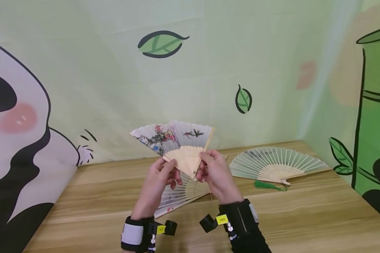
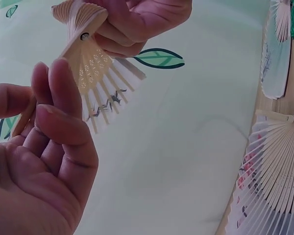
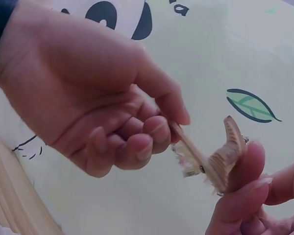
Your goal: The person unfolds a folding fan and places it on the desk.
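Note:
Raised above the table, a partly spread folding fan (image 1: 187, 156) shows white cloth with pink blossoms and dark birds over pale ribs. My left hand (image 1: 156, 182) pinches its left side between thumb and fingers. On the other side my right hand (image 1: 216, 172) pinches the outer rib near the pivot. The left wrist view shows the fan's pierced ribs (image 2: 93, 66) and the metal pivot. In the right wrist view, the right thumb and index finger (image 3: 159, 132) grip the guard stick. Below the hands lies a second spread fan (image 1: 177, 196), partly hidden by them.
To the right on the wooden table (image 1: 304, 218) lies a spread pale green fan (image 1: 272, 161) with a green tassel (image 1: 269, 185). Behind the table hangs a green backdrop (image 1: 114, 88) printed with leaves, a panda and bamboo.

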A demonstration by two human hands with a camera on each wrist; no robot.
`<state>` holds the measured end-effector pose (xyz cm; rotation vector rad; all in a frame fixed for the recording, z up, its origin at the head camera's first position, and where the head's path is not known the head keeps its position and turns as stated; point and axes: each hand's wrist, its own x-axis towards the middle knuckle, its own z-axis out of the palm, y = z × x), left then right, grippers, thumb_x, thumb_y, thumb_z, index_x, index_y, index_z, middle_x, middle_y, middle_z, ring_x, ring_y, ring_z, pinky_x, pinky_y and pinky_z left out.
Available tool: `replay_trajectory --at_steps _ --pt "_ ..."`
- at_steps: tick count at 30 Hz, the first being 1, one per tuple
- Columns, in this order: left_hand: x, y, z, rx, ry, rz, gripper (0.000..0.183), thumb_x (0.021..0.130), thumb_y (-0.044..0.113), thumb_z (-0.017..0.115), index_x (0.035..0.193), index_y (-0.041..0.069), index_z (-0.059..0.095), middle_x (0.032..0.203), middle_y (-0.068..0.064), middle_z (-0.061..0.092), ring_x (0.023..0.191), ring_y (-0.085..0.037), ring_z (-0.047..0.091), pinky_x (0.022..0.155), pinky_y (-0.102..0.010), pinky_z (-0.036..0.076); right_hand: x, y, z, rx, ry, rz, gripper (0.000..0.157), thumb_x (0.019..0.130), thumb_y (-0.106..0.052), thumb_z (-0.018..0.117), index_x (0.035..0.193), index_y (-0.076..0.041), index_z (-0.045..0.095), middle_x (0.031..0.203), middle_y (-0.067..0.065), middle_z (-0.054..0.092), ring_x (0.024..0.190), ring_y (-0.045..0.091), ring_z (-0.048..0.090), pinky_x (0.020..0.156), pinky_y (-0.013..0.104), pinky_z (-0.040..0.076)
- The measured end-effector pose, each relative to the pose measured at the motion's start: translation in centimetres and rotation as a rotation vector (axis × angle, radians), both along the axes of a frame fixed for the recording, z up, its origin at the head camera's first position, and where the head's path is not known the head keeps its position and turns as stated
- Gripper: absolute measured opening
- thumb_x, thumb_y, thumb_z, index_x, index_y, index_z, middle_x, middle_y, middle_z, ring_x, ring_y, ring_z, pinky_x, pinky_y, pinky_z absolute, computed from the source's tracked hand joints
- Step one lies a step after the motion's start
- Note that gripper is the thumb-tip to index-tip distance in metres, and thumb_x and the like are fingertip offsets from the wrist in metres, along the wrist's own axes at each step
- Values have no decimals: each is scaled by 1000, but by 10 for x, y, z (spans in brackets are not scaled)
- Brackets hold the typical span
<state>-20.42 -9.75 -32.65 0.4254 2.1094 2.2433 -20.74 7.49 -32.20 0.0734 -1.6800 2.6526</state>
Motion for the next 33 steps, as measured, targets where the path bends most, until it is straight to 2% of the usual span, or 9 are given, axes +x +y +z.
replay_trajectory --at_steps 7,12,19,24,30,33 --pt "0 0 -1 -36 -3 -32 29 98 29 55 102 0 53 73 -9 58 64 -22 58 52 -25 43 -1 4 3 -61 -18 -28 10 101 -14 46 94 -8 41 68 0 41 48 10 43 44 20 36" --pt "0 1 -1 -45 7 -41 33 98 30 56 92 -2 54 69 -7 59 63 -26 58 52 -25 43 -1 6 4 -82 -11 -51 12 101 -14 44 92 -8 40 68 0 40 48 10 42 45 19 36" --pt "0 0 -1 -42 4 -38 36 97 31 57 91 -5 54 68 -6 60 61 -21 58 51 -25 43 -2 4 2 -98 5 -98 11 102 -12 40 92 -8 36 69 1 38 49 11 44 46 20 37" --pt "1 0 0 -41 13 -45 39 96 33 58 89 -5 55 66 -6 60 61 -23 58 52 -26 43 -2 3 2 -108 15 -118 11 102 -11 40 93 -8 35 68 0 38 47 10 43 45 19 36" --pt "3 -3 4 18 9 -64 37 96 33 58 80 1 56 62 -2 61 57 -18 58 49 -24 42 -1 1 5 -140 29 -113 11 102 -12 39 93 -8 35 68 1 38 47 11 43 45 19 36" --pt "3 -4 5 47 1 -66 35 97 31 57 80 0 56 61 -1 61 56 -16 58 47 -23 42 0 0 6 -155 32 -111 11 102 -12 39 93 -9 35 68 1 38 48 11 42 45 19 36"
